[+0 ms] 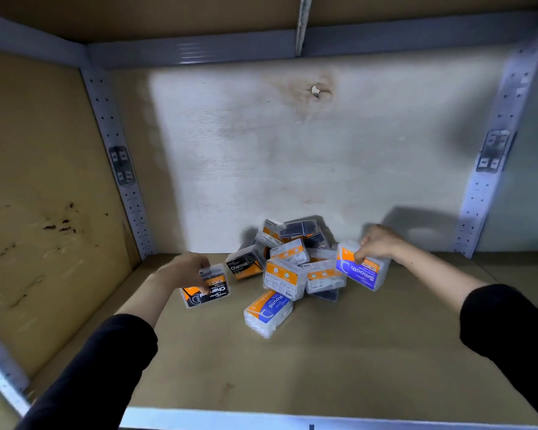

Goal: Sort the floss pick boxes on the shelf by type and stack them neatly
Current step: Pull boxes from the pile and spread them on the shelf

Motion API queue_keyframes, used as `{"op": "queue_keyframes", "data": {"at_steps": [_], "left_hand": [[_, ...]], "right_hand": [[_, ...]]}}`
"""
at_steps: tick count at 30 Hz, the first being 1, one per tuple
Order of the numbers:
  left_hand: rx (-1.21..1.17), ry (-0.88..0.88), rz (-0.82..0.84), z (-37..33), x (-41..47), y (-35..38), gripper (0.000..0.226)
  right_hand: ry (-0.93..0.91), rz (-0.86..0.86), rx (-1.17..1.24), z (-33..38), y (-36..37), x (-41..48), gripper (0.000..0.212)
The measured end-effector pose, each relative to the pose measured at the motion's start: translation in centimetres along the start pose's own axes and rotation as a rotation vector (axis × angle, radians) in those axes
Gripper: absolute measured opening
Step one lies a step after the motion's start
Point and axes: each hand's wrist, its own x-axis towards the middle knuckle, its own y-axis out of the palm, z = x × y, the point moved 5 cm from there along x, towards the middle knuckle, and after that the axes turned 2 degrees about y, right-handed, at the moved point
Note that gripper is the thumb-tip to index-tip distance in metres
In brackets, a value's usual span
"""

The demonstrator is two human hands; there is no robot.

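A jumbled pile of floss pick boxes point(295, 259) sits toward the back of the brown shelf point(370, 361), close to the pale rear wall point(292, 150). The left hand point(184, 270) grips a black-and-orange Charcoal box point(206, 290) from above, just left of the pile, the box touching the shelf. The right hand point(378, 243) grasps a blue-and-orange Smooth box point(362, 272) at the pile's right edge, tilted. A second Charcoal box point(244, 265) leans against the pile's left side. A Round box point(268, 312) lies alone in front, on the shelf. Both arms wear black sleeves point(106, 367).
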Motion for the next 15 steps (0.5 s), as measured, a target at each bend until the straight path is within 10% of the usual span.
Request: {"op": "queue_keyframes", "data": {"at_steps": [15], "left_hand": [[0.031,-0.227,-0.019,8.0,-6.6,1.9,0.066]], "right_hand": [[0.196,-0.005,-0.049,-14.8,-2.8,-4.0,0.017]]}}
